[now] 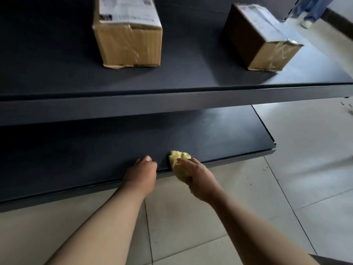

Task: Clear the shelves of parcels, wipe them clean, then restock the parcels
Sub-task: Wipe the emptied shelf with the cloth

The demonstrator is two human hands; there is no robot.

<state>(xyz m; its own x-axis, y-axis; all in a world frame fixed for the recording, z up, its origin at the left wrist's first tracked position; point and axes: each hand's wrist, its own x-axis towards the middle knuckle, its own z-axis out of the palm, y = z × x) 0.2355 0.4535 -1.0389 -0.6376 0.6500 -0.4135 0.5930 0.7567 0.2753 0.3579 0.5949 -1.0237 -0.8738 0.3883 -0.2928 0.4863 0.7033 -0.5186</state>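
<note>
Left grip (142,172) is curled into a loose fist with nothing showing inside it, braced on the front edge of the lower shelf (76,159). Just to its right, a bunched yellow cloth (179,156) sits on that same edge. The right grip (196,176) is closed over the cloth's near part and presses it to the shelf. Up and beyond both grips, on the upper shelf (57,69), stand the parcels. The left box (129,44) is beyond the left grip; the right box (267,52) is well out past the right grip, turned askew near the shelf's right end. (No box shows on the lower shelf, so I judge this to be the wiping step for that level.)

The cloth lies right at the lip and partly overhangs it, so a stroke pulled toward the body could drag it onto the floor (191,226). A stroke to the left would run into the left grip unless that moves first. The shadowed back of the lower shelf is easy to skip, and reaching for it would bring the forearms close under the upper shelf's front rail.

Both forearms are bare, reaching forward and down and converging at the edge. The left wrist is fairly straight with the thumb on top. The right wrist bends inward, back of the hand up, with the fingers over the cloth.
</note>
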